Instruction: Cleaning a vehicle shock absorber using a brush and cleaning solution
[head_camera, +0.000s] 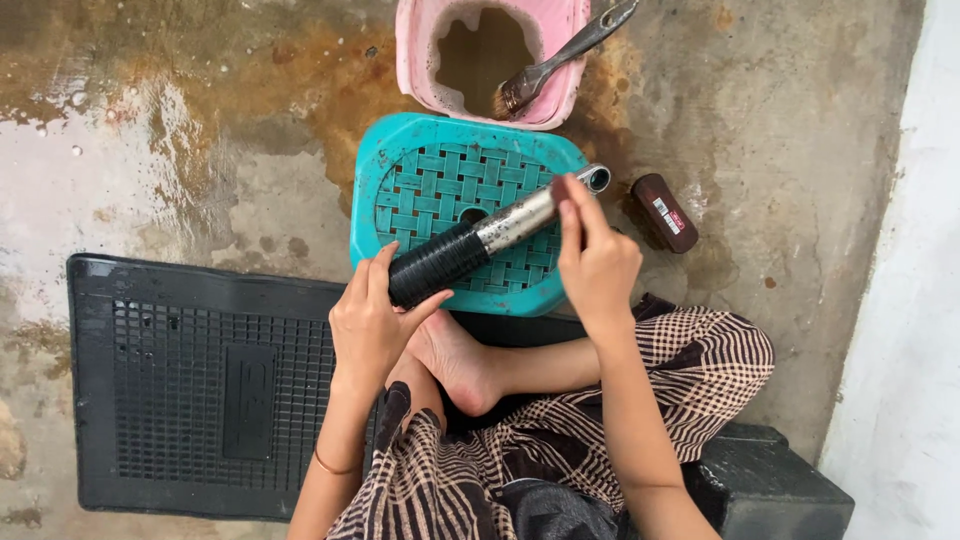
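A long metal part (490, 235), a shock absorber with a black coil spring at one end and a silver tube with an eyelet at the other, lies slanted over a teal plastic stool (400, 160). My left hand (375, 320) grips the black spring end. My right hand (597, 258) rests its fingertips on the silver tube near the eyelet, and something small and dark may be pinched in them. Both hands sit just above my crossed legs in checked cloth.
A pink container (410, 50) of brown liquid with a paintbrush (555, 62) stands beyond the stool. A small dark brown bottle (662, 212) lies to the right. A black rubber mat (190, 390) covers the wet, stained concrete floor; a white wall runs along the right.
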